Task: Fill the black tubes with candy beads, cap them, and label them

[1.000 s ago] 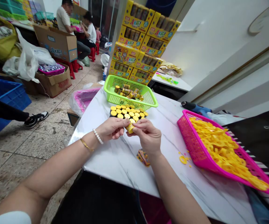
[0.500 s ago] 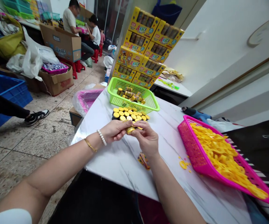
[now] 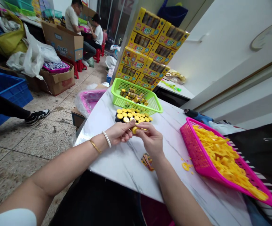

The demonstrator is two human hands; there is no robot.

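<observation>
Between my two hands is a small cylinder with a yellow cap [image 3: 134, 129], partly covered by fingers. My left hand [image 3: 122, 131] pinches it from the left, and my right hand [image 3: 152, 138] has thumb and fingertips closed on its right side. Just beyond stand several black cylinders with yellow lids [image 3: 126, 115], packed upright in a block on the marbled white table [image 3: 126, 169]. Behind them, a green basket [image 3: 139, 109] holds loose yellow-wrapped cylinders [image 3: 133, 95]. A small pile of printed colourful strips [image 3: 147, 161] lies beside my right wrist.
A pink basket [image 3: 189, 142] of yellow plastic rings [image 3: 217, 153] stands at the right, with a few loose rings [image 3: 186, 166] beside it. Yellow boxes [image 3: 147, 47] are stacked behind the table. Co-workers [image 3: 72, 18] sit at the far left. A blue crate [image 3: 8, 91] is on the floor.
The capped cylinder has turned slightly between my fingers, its yellow end now facing me more. Both hands have shifted a little to the right in view, as the camera moved slightly.
</observation>
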